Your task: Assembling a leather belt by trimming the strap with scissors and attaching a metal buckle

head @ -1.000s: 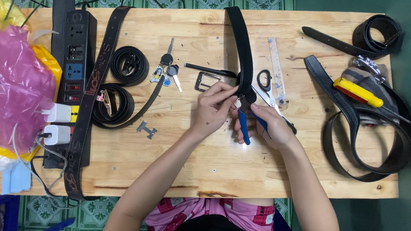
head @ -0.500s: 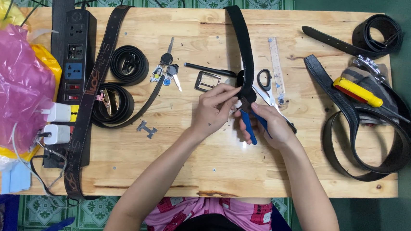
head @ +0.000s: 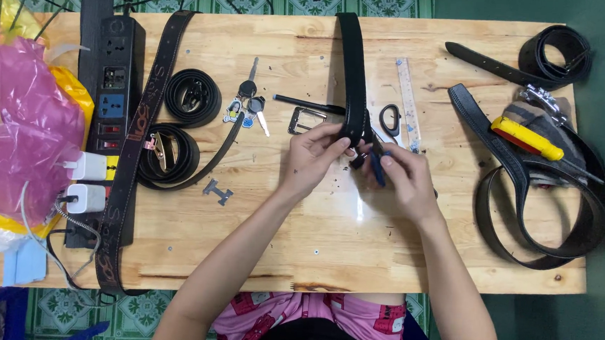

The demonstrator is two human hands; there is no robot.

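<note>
In the middle of the frame, the left hand [head: 312, 156] pinches the near end of a long black leather belt [head: 352, 74] between thumb and fingers. This belt lies straight on the light wooden table [head: 326, 243] and runs up to the top edge of the frame. The right hand [head: 403, 177] is closed around a small tool with a blue handle [head: 376, 167] and holds its tip against the same belt end, just beside the left fingers.

Just left of the belt lies a rectangular metal buckle frame [head: 306, 120], and just right of it black-handled scissors [head: 390, 121] and a clear plastic ruler [head: 408, 103]. Further left are a bunch of keys [head: 248, 106] and two coiled black belts [head: 178, 126]. In the left part of the frame a black power strip [head: 113, 86] lies beside a pink plastic bag [head: 14, 135]. At the right side, a yellow-handled screwdriver [head: 532, 140] rests on loose black belts [head: 541, 208].
</note>
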